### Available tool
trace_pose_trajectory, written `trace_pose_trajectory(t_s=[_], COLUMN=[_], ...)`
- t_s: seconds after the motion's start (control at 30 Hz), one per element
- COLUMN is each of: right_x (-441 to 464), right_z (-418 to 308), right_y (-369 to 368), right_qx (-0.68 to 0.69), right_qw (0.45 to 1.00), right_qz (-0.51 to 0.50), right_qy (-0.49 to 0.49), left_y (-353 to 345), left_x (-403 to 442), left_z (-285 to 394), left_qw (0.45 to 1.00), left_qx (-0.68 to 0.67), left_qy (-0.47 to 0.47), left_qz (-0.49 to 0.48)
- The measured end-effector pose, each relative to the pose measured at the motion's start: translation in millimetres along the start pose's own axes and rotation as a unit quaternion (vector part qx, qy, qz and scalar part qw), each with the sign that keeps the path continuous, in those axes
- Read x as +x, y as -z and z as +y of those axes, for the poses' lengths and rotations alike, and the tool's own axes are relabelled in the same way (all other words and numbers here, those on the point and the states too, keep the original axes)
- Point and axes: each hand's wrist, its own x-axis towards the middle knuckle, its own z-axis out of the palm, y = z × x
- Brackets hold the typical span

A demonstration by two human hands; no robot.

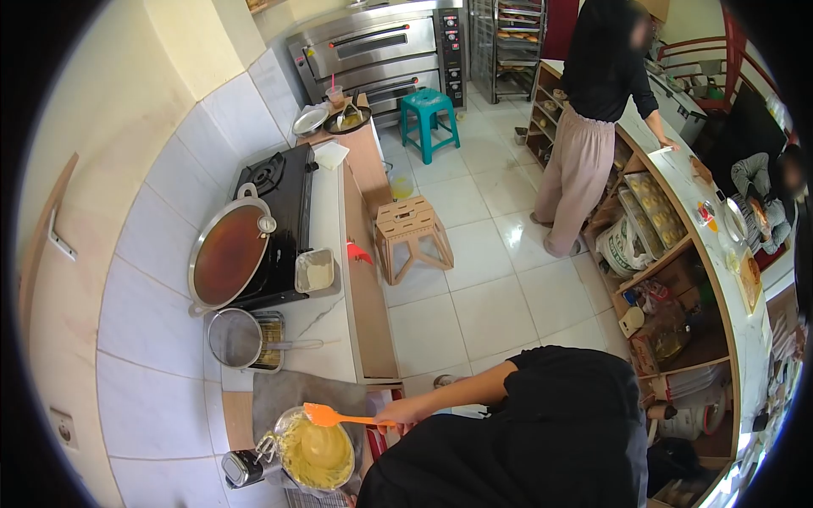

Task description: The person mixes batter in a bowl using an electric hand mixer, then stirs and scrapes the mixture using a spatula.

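Observation:
My right hand (401, 415) is closed around the handle of an orange spatula (326, 416). The spatula's head lies over the upper rim of a metal mixing bowl (349, 484). Thick yellow batter (322, 447) fills the bowl and coats its inner wall. A hand mixer (243, 467) lies at the bowl's left side, its wire beaters (268, 446) against the rim. Of my left hand (351, 500) only a small part shows at the bottom edge, close to the bowl; its fingers are hidden. A grey cloth (292, 389) lies under and behind the bowl.
A wide pan of reddish-brown liquid (227, 254) sits on the black stove (292, 190). Nearby are a strainer (236, 338) and a square tub (315, 271). Stools (413, 227) stand on the floor. One person (584, 127) stands at the right counter; another person (756, 190) is beyond it.

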Motion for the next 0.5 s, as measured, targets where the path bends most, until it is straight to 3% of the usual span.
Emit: trace_pose_trajectory(t_s=[0.23, 0.37, 0.5], right_x=[-6.0, -8.9, -8.1], right_z=[-2.4, -5.8, -7.0], right_y=[1.4, 2.5, 0.1], right_qx=[0.051, -0.014, 0.059], right_qw=[0.999, 1.000, 0.998], right_qz=[0.000, 0.019, 0.007], right_qy=[-0.008, -0.005, -0.028], left_y=[-3.8, -0.9, 4.5], left_x=[-1.3, -2.2, -2.5], left_z=[0.7, 1.1, 0.9], left_qw=[1.000, 1.000, 1.000], left_qx=[-0.001, -0.002, -0.005], left_qy=[0.005, 0.007, 0.008], left_qz=[-0.006, -0.007, -0.010])
